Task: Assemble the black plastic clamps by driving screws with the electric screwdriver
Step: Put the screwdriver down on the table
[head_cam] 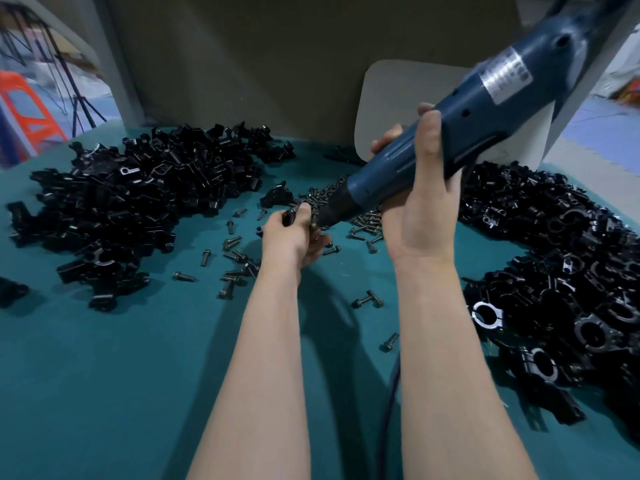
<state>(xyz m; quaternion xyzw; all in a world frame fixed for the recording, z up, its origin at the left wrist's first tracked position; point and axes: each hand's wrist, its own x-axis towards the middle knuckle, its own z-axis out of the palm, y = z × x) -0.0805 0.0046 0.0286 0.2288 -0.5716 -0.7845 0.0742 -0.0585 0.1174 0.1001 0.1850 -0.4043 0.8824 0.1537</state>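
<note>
My right hand (420,199) grips the blue electric screwdriver (460,126), which slants down to the left. Its black tip meets a small black clamp (290,213) pinched in my left hand (292,239) above the green table (138,375). My fingers hide most of the clamp. Loose black screws (363,223) lie in a heap just behind and under both hands, and others are scattered in front of my left hand.
A big heap of black clamp parts (138,199) covers the table's left side. Another heap of ring-shaped clamps (568,271) fills the right side. A grey panel (384,98) and a brown wall stand behind. The screwdriver's cord (389,407) trails between my forearms.
</note>
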